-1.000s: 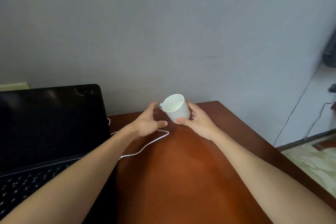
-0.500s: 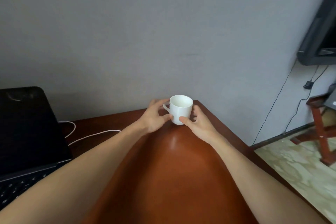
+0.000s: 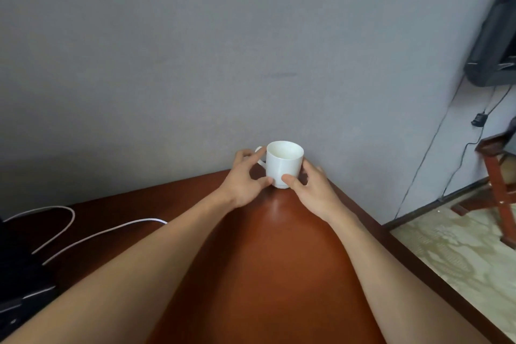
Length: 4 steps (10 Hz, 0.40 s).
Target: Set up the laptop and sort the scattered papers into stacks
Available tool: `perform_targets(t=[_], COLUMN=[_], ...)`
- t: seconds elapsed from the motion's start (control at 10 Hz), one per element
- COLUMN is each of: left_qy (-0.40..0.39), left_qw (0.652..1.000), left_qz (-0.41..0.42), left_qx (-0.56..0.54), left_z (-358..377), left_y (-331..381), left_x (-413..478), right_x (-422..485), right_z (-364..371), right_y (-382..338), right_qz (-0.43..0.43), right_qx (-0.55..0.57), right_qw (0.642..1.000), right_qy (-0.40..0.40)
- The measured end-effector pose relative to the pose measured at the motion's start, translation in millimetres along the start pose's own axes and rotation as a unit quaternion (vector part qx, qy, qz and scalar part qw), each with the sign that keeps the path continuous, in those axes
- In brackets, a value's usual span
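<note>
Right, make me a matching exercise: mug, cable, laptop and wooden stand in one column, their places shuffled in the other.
Things:
1 white mug
2 white cable
3 laptop
4 red wooden stand

Places:
A on the floor, far right
B lower left edge of view
C on the table, between left hand and right hand
D trailing on the table, left of the mug

Pairs: 1-C, 2-D, 3-B, 4-A

A white mug point(image 3: 284, 165) stands upright near the far corner of the reddish-brown desk point(image 3: 265, 274), close to the grey wall point(image 3: 195, 50). To the right, a red wooden stool point(image 3: 497, 184) stands on the pale patterned floor point(image 3: 452, 248), and a black cord point(image 3: 435, 148) hangs below a dark screen point(image 3: 494, 45)
</note>
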<state>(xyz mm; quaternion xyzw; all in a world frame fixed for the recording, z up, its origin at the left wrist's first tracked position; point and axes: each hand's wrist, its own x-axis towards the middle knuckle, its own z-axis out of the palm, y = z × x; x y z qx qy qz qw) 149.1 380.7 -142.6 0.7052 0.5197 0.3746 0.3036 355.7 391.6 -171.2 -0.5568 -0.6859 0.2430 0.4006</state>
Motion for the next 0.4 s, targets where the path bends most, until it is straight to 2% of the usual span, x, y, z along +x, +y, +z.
perform_targets(t=[0.2,0.4], left_qy=[-0.006,-0.051], left_qw=[1.000,0.998], left_qz=[0.013,0.008], left_qx=[0.017,0.034], left_z=[5,0], left_y=[-3,3], left_x=[2,-12], right_x=[-2,-17], right_z=[-2,-3], right_y=[-1,-10], right_qz=[0.008,0.005], right_qx=[0.001,-0.001], right_qw=[1.000,1.000], right_qy=[-0.009,-0.001])
